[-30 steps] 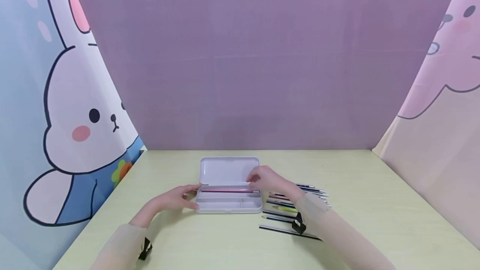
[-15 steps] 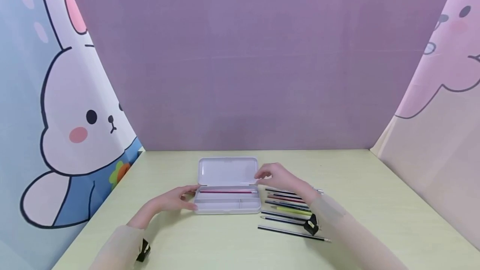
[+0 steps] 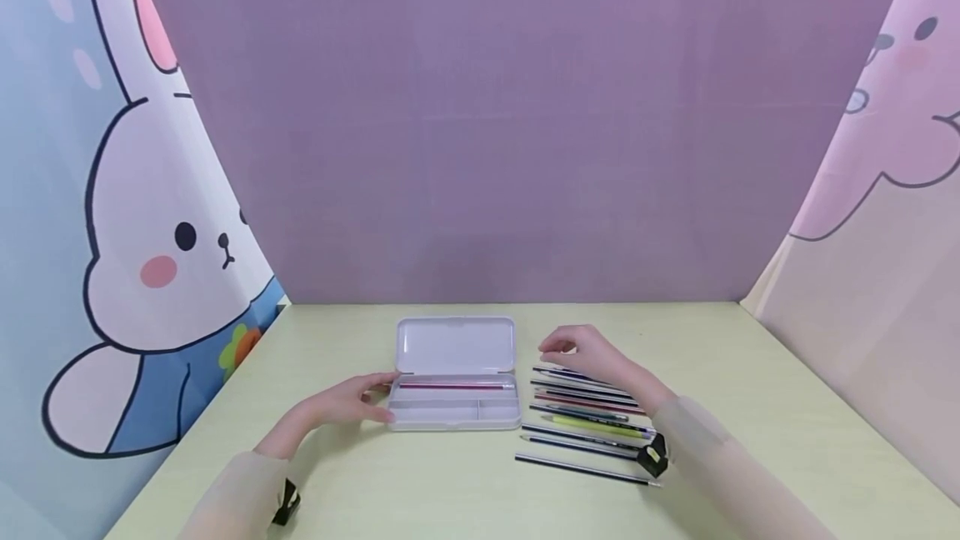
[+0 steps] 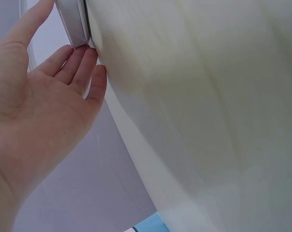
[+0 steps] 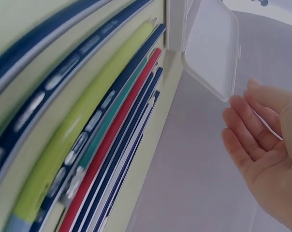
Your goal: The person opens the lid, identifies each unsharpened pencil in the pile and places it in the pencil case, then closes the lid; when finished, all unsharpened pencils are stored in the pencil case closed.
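An opened white pencil case [image 3: 453,408] lies on the table with its lid [image 3: 456,346] tipped back. Its long rear compartment holds a dark red pencil [image 3: 450,386]; the front compartments look bare. My left hand [image 3: 341,404] holds the case's left end, thumb at the front corner and fingers at the rear. In the left wrist view, the fingertips [image 4: 90,53] touch the case's edge. My right hand [image 3: 592,354] hovers over the far side of a row of pencils [image 3: 581,397], its fingers loosely bent with nothing visible between them.
Several dark striped pencils, a red one [image 5: 112,130], and a thick yellow-green one [image 5: 83,121] lie roughly parallel to the right of the case. One striped pencil [image 3: 585,470] lies nearest the front. A purple cloth [image 3: 480,123] stands behind the table [image 3: 420,490].
My right hand has moved right, away from the case's right end to above the far pencils, uncovering more of the row. My left hand keeps its place on the case.
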Demonstrator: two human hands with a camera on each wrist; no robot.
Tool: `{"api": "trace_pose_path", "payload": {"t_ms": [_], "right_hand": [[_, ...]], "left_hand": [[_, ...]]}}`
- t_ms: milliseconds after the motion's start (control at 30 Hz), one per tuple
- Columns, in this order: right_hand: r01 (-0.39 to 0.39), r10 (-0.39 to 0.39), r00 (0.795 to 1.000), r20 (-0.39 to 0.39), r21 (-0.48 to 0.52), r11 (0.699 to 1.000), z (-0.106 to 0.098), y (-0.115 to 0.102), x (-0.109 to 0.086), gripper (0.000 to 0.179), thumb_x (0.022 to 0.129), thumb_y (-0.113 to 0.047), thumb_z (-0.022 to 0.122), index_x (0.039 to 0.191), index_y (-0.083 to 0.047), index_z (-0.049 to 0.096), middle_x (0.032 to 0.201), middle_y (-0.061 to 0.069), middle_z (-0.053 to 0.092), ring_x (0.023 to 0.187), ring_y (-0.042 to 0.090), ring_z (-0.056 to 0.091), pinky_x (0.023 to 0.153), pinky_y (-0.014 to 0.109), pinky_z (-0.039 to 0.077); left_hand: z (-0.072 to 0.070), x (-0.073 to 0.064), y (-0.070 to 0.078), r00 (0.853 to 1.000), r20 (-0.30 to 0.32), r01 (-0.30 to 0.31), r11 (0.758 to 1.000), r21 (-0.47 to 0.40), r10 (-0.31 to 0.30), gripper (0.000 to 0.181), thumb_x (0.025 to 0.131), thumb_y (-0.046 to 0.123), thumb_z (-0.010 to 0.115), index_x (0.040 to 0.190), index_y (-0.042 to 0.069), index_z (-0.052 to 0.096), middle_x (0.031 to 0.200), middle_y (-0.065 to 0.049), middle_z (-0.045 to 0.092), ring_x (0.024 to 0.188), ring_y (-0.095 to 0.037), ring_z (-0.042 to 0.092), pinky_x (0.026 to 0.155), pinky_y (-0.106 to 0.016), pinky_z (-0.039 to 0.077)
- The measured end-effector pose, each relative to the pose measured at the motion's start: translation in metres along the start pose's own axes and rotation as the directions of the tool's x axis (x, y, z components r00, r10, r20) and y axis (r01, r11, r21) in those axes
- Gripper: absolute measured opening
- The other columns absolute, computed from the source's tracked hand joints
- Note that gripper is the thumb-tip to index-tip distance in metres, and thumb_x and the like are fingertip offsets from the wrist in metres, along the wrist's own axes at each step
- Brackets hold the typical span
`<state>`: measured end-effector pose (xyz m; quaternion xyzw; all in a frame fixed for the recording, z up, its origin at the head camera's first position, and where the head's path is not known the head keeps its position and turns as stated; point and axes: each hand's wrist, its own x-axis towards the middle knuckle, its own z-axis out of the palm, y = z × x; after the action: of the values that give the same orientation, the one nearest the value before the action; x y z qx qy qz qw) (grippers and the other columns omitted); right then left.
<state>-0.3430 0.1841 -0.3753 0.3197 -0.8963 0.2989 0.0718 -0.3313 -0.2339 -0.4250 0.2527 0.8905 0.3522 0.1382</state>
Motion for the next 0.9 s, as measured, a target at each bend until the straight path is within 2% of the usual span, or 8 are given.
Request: {"api": "trace_pose_path", "payload": {"t_ms": [267,633,900], "right_hand": [[-0.017,0.016,0.998,-0.061,-0.019,1.0,-0.009,0.012,-0.013,0.015,0.087,-0.021,0.067,0.098,-0.011,0.071,0.091,-0.001,0.071,0.08,0.008,0.063,0.072,0.023,0.053],[-0.124,0.124,0.988,-0.091,0.003,0.992,-0.017,0.031,-0.034,0.02,0.088,-0.027,0.065,0.1,-0.012,0.071,0.092,-0.003,0.07,0.079,0.006,0.061,0.071,0.024,0.052],[-0.135,0.13,0.986,-0.103,-0.043,0.99,-0.025,0.048,-0.05,0.017,0.088,-0.021,0.066,0.097,-0.007,0.071,0.088,0.0,0.07,0.073,0.006,0.059,0.065,0.022,0.051]], "left_hand": [[0.0,0.001,-0.001,1.0,-0.001,-0.01,1.0,0.011,0.01,0.076,0.084,0.03,0.07,0.143,-0.001,0.034,0.141,-0.022,0.042,0.124,-0.037,0.044,0.102,-0.055,0.037],[0.0,0.0,0.0,1.0,0.002,0.007,1.0,0.005,-0.007,0.076,0.083,0.031,0.071,0.143,0.0,0.034,0.142,-0.022,0.041,0.124,-0.037,0.044,0.102,-0.055,0.037],[0.0,-0.001,0.001,1.0,0.006,0.019,1.0,-0.001,-0.019,0.076,0.084,0.031,0.07,0.144,0.002,0.034,0.142,-0.021,0.04,0.125,-0.037,0.043,0.103,-0.056,0.036]]}}
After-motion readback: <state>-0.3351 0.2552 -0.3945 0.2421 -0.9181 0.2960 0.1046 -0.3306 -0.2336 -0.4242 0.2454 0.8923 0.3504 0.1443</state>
